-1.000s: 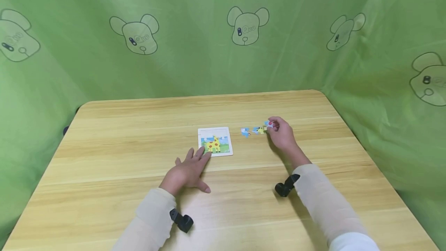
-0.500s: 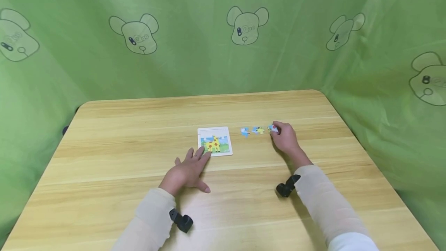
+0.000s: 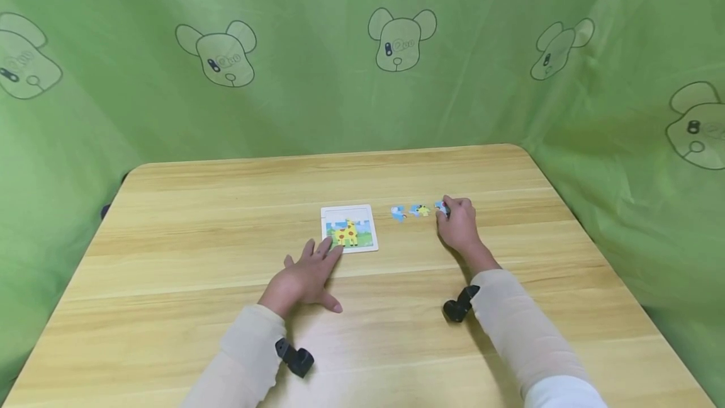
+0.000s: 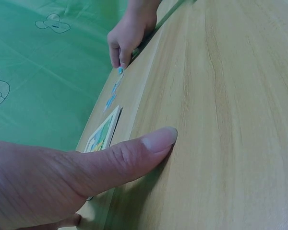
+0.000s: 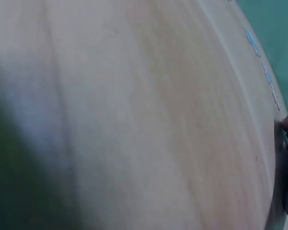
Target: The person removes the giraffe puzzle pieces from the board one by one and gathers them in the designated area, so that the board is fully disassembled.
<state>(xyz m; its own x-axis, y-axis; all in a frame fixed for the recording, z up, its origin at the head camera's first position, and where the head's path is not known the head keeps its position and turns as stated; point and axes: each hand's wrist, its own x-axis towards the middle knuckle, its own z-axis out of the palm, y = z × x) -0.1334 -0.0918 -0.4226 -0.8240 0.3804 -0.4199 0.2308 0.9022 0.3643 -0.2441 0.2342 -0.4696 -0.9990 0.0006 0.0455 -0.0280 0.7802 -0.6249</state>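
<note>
My left hand [image 3: 306,277] lies with spread, straight fingers, its fingertips on the near left corner of a white-framed jigsaw puzzle [image 3: 351,244] showing a yellow giraffe with red spots. The upper strip of that puzzle is bare white. To its right, a blue and white puzzle piece [image 3: 398,213] and a blue and yellow puzzle piece [image 3: 420,210] lie in a row. At the row's right end my right hand [image 3: 460,224] pinches a blue and white puzzle piece [image 3: 440,207] between thumb and fingers, partly hiding it. In the left wrist view, the left thumb [image 4: 129,158] stretches over the wood.
Everything lies on a wood-grain table [image 3: 374,345]. A green curtain [image 3: 306,99] printed with bear heads encloses its back and sides. Black wrist cameras [image 3: 296,357] are strapped over both pale sleeves.
My right hand has brought its pinched piece from above the middle piece to the row's right end, apart from it. The left hand has stayed in place.
</note>
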